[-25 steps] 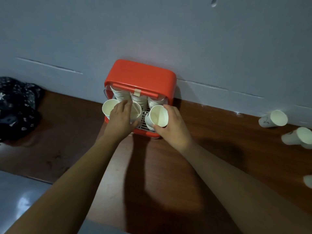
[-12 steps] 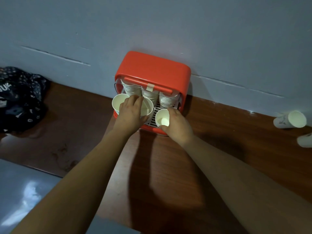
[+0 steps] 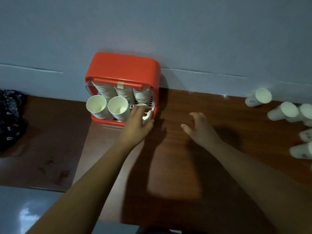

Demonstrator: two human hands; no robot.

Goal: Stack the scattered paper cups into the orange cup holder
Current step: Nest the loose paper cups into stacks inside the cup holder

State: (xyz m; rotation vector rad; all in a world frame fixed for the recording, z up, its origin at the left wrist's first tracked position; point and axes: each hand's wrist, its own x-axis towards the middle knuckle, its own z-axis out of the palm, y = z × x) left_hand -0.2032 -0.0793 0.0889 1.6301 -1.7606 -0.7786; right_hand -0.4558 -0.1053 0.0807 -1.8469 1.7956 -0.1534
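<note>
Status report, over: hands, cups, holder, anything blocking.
Left hand on right front cup in orange holder, grip unclear. Right hand open, empty, above table. Scattered cups lie far right; no obstacle between.

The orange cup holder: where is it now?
In the head view the orange cup holder stands left of centre on the wooden table, its back against the grey wall, with the left hand at its front right corner.

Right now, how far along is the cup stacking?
Done: three stacks and two front cups sit in the orange cup holder. In hand: the left hand holds a third cup at its front right. Left: at least five loose cups lie at the right; the right hand is open, empty.
</note>
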